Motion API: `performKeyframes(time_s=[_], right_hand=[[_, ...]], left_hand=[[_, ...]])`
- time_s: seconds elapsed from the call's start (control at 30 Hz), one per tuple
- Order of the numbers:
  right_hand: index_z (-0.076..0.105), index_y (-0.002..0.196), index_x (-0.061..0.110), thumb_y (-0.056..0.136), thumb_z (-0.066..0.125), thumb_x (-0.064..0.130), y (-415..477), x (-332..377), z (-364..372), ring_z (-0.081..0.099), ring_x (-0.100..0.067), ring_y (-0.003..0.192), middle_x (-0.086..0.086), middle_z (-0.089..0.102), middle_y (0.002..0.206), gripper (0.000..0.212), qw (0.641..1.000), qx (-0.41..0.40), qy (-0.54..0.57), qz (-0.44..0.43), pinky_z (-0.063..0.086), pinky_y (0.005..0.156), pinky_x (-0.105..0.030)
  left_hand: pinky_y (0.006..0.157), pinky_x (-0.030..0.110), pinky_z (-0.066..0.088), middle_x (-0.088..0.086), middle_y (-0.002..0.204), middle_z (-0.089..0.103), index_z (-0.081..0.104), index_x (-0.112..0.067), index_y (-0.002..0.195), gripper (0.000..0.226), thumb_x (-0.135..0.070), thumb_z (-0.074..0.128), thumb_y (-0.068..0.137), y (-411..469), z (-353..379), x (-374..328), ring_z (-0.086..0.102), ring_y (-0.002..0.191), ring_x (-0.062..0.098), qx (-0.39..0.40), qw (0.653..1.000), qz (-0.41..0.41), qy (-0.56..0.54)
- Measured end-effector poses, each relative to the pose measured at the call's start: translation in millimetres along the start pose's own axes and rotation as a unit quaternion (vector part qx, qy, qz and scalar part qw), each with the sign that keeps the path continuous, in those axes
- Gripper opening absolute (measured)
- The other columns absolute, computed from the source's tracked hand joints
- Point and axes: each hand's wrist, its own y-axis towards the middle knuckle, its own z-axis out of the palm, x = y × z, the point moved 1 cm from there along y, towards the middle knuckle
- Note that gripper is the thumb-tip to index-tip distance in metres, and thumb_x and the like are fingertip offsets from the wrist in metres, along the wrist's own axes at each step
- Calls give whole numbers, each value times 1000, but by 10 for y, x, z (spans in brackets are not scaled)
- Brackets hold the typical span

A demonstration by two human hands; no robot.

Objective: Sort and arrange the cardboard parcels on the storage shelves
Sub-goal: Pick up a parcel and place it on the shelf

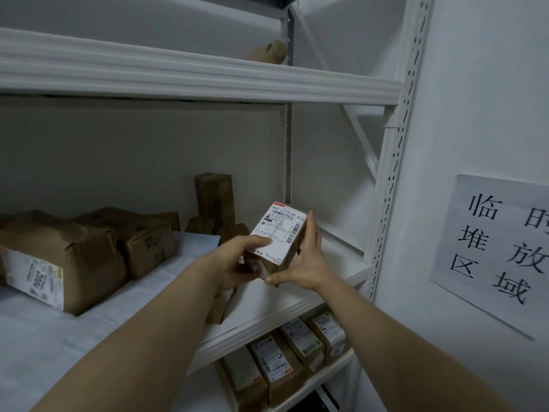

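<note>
**Listener:** What is on your feed, starting from the left?

**Operator:** At the lower left I see a large crumpled parcel (pixel 59 263) lying on the middle shelf (pixel 267 319). A smaller brown parcel (pixel 145 245) touches its right side. Near the centre, a tall parcel (pixel 215 197) stands upright towards the back. Just right of centre, the person's left hand (pixel 237 260) grips the labelled parcel (pixel 277 233), thumb on its white label and fingers curled underneath. The right hand (pixel 309 263) lies flat against the parcel's right face with its fingers straight. The parcel is tilted, label up, above the front right part of the middle shelf. Lower down, a row of parcels (pixel 297 352) stands on the shelf below. A paper sign (pixel 499 242) hangs on the wall at far right.

**Listener:** How should this step be done well?

**Operator:** I would check the label first, then choose the matching group. I would keep both hands on the parcel until its base sits flat, with the label facing outward. It should go in without nudging the tall parcel behind.

**Listener:** Where is the parcel relative to the hold?

**Operator:** It sits between the two hands. The left hand takes its lower near end and the right braces its side. The barcode end sticks out above both.
</note>
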Motion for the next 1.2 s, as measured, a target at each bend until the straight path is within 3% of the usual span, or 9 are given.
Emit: performKeyframes(time_s=[0.1, 0.2, 0.3, 0.37, 0.6, 0.8, 0.9, 1.03, 1.2], right_hand=[[-17, 151, 32, 56, 86, -3, 33, -24, -57, 19, -22, 143, 5, 11, 155, 144, 998, 37, 46, 30, 32, 113, -40], [2, 152, 35, 64, 67, -6, 38, -21, -25, 49, -25, 121, 1, 47, 137, 116, 977, 76, 171, 98, 48, 98, -43], [31, 139, 27, 67, 78, 8, 62, -34, 33, 57, -22, 110, 2, 61, 119, 88, 962, 61, 233, 132, 49, 91, -44], [30, 130, 29, 71, 83, 20, 79, -46, 34, 52, -21, 116, 5, 56, 120, 80, 957, 35, 246, 149, 45, 99, -50], [25, 130, 22, 49, 92, 26, 136, -102, 81, 49, -19, 118, 1, 48, 125, 105, 979, -57, 160, 112, 49, 99, -41], [16, 137, 14, 60, 88, 6, 98, -166, -38, 45, -19, 123, -4, 42, 134, 105, 994, -93, 44, 40, 45, 94, -26], [16, 140, 17, 59, 89, 16, 104, -178, -74, 46, -20, 125, -6, 42, 138, 109, 995, -84, 47, 20, 49, 82, -15], [20, 139, 35, 38, 81, 51, 42, -220, -174, 46, -25, 126, -3, 38, 140, 120, 993, -87, 65, 48, 53, 94, -47], [10, 152, 35, 60, 89, 14, -102, -420, -533, 28, -23, 138, -2, 25, 148, 123, 991, -121, -51, 38, 39, 109, -44]], left_hand=[[67, 25, 50, 9, 97, 71, 64, -5, 111, 35, -9, 71, 77, -23, 28, 10, 65, 86, 18, -20, 998, 14, 49], [68, 25, 55, 12, 96, 71, 59, 3, 116, 47, -1, 74, 72, 26, 45, 24, 68, 86, 21, -26, 998, 31, 55], [83, 33, 55, 12, 118, 58, 39, -3, 134, 102, -20, 89, 47, 100, 27, 54, 60, 105, 26, -86, 977, 67, 185], [100, 37, 45, 10, 134, 35, 22, -10, 141, 122, -29, 92, 43, 73, 33, 78, 42, 123, 28, -168, 922, 94, 335], [114, 39, 18, 16, 149, 15, 1, -10, 148, 128, -30, 88, 56, 87, 204, 204, 12, 140, 32, -220, 843, 219, 440], [116, 40, 16, 9, 154, 4, -17, -17, 149, 134, -12, 84, 62, 141, 264, 153, 7, 144, 28, -120, 869, 248, 411], [114, 36, 19, 7, 154, 8, -18, -19, 149, 142, -17, 90, 56, 129, 346, 152, 14, 143, 25, -107, 893, 283, 333], [113, 34, 23, 8, 152, 13, -7, -17, 151, 142, -34, 92, 51, 84, 591, 170, 21, 140, 23, -156, 895, 298, 292], [108, 37, 32, 12, 148, 23, 4, -10, 151, 124, -44, 84, 62, 126, 942, 214, 29, 137, 29, -151, 895, 245, 341]])
